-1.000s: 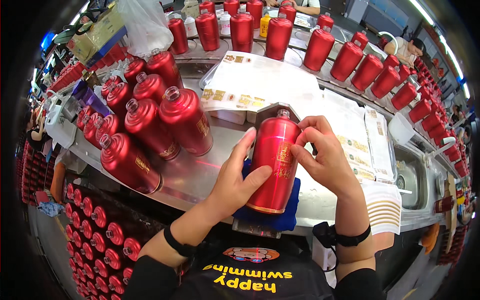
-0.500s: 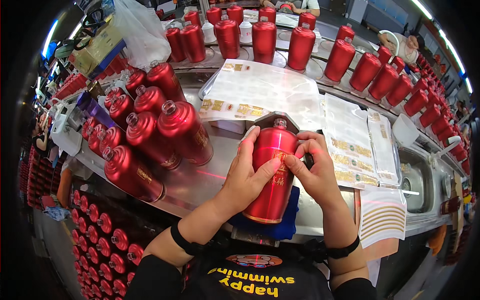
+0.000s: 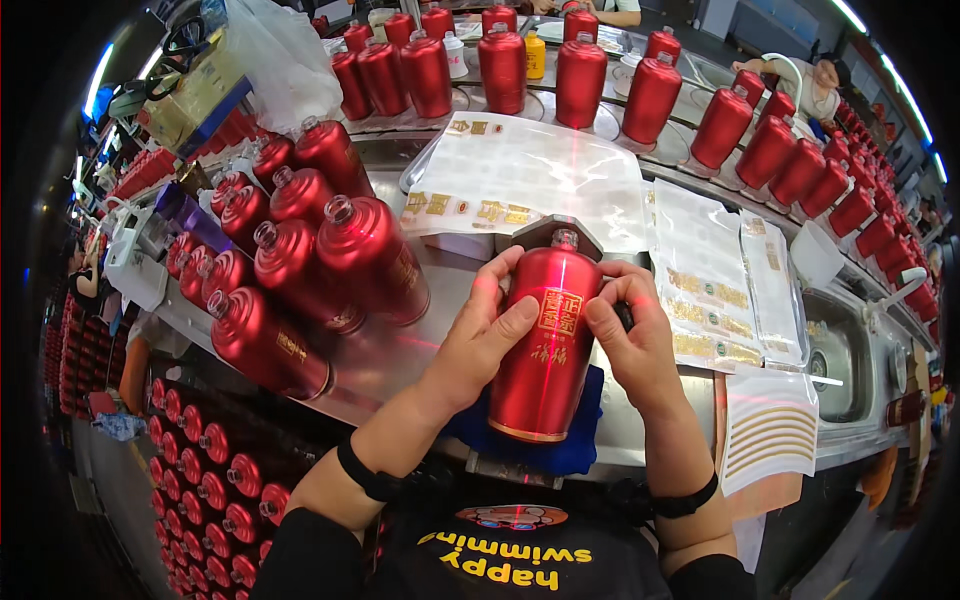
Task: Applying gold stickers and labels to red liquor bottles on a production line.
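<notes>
A red metallic bottle [image 3: 535, 395] with a gold label and a clear glass neck leans back in front of me. My left hand [image 3: 482, 338] grips its left side, with the thumb lying on the front beside the label. On the other side my right hand [image 3: 640, 335] is closed round the upper body, its thumb at the label's right edge. A small dark piece shows by the right palm; I cannot tell what it is. Behind the bottle's neck stands a dark angular holder [image 3: 597, 240]. Blue cloth [image 3: 582, 435] lies under the bottle's base.
Several red bottles [image 3: 365, 265] stand close on the left. Sheets of gold labels [image 3: 530, 170] lie ahead, more label sheets [image 3: 700, 275] to the right. Beyond runs a curved conveyor [image 3: 660, 150] carrying red bottles. A sink [image 3: 835, 345] is at the right; crated bottles [image 3: 210, 490] fill the lower left.
Both thumbs have drawn apart, baring the label on the bottle's front. Bottles on the conveyor have shifted left, and a small yellow bottle now shows among them.
</notes>
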A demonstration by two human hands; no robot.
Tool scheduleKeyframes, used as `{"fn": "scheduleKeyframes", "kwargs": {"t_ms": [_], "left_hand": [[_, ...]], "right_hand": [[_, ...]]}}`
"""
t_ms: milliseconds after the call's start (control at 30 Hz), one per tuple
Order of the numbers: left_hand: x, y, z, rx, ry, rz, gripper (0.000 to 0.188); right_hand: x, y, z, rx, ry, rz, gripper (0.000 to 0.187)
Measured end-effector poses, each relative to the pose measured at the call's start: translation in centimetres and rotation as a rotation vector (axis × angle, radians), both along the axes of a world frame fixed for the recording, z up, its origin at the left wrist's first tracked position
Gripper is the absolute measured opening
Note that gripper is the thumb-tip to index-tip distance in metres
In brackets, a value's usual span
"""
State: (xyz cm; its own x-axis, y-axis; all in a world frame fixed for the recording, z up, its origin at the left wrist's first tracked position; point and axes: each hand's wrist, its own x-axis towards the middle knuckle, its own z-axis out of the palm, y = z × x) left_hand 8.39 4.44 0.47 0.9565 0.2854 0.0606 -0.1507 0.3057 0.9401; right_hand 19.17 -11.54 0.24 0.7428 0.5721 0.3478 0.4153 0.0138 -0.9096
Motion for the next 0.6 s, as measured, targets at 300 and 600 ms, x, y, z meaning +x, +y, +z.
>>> {"fn": "scheduleKeyframes", "kwargs": {"t_ms": [300,600], "left_hand": [[-0.25,-0.17,-0.92,0.345,-0.009,0.043,0.094],[-0.1,-0.06,-0.47,0.163,-0.041,-0.008,0.094]], "right_hand": [[-0.2,0.04,-0.09,-0.059,-0.146,-0.019,0.038],[0.24,-0.13,-0.12,-0.061,-0.109,0.02,0.04]]}}
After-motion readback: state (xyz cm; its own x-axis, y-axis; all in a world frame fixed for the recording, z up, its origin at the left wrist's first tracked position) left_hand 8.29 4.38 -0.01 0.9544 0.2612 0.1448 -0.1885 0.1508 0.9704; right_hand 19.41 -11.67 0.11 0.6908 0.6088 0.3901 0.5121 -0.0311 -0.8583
